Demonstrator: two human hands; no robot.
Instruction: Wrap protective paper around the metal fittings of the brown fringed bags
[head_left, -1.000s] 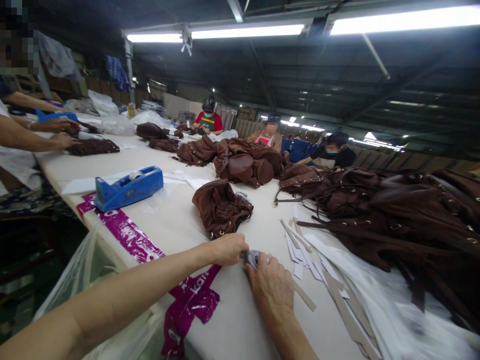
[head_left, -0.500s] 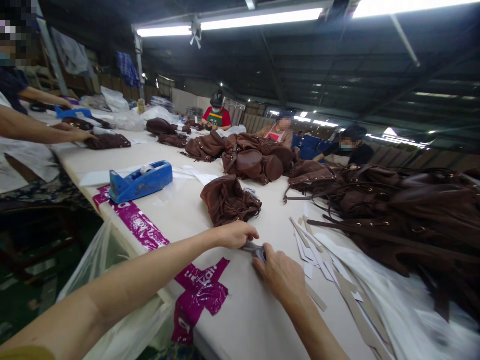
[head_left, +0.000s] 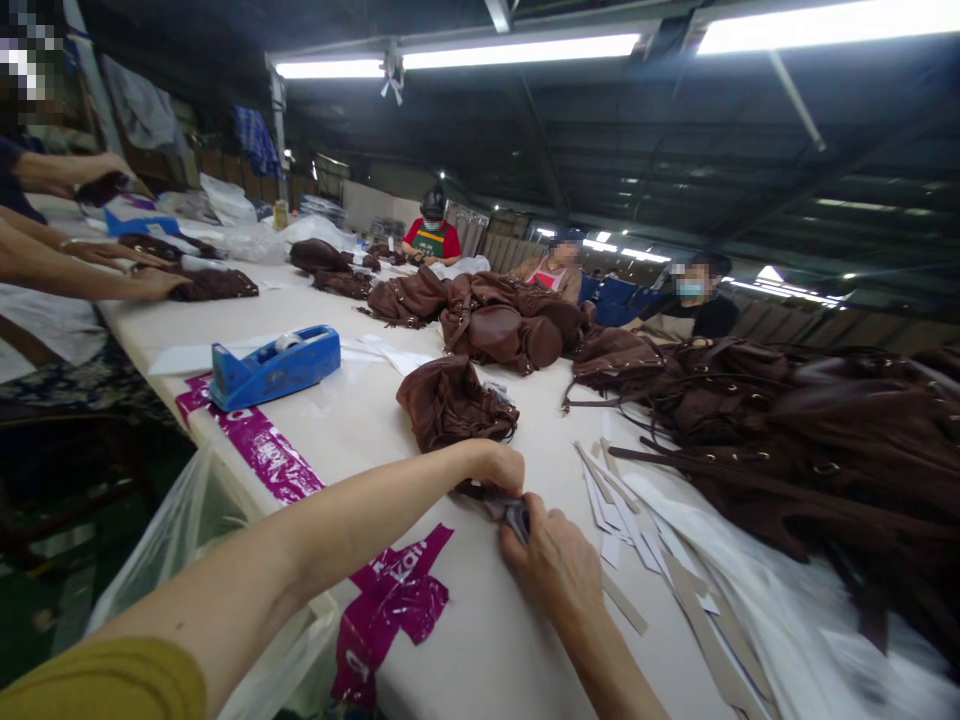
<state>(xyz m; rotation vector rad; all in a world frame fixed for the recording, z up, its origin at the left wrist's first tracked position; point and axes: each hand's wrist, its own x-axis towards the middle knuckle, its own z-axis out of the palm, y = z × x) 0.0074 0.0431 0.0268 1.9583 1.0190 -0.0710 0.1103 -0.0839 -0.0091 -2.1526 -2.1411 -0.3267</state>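
Note:
My left hand (head_left: 496, 468) and my right hand (head_left: 551, 565) meet on the white table (head_left: 487, 640), both with fingers closed on a small dark grey piece (head_left: 514, 513) between them; I cannot make out what it is. A crumpled brown leather bag (head_left: 454, 402) lies just beyond my left hand. Flat white and tan card strips (head_left: 622, 505) lie to the right of my right hand.
A blue tape dispenser (head_left: 271, 365) sits at the left, by magenta printed tape (head_left: 259, 450) on the table edge. Heaps of brown bags (head_left: 787, 430) fill the right and middle (head_left: 502, 320). Other people's arms (head_left: 82, 275) work at far left; several people sit behind. A clear plastic bag (head_left: 165, 545) hangs below.
My hands stay together on the small piece, shifting slightly; my left hand has closed in nearer to the right. The view has swung a little.

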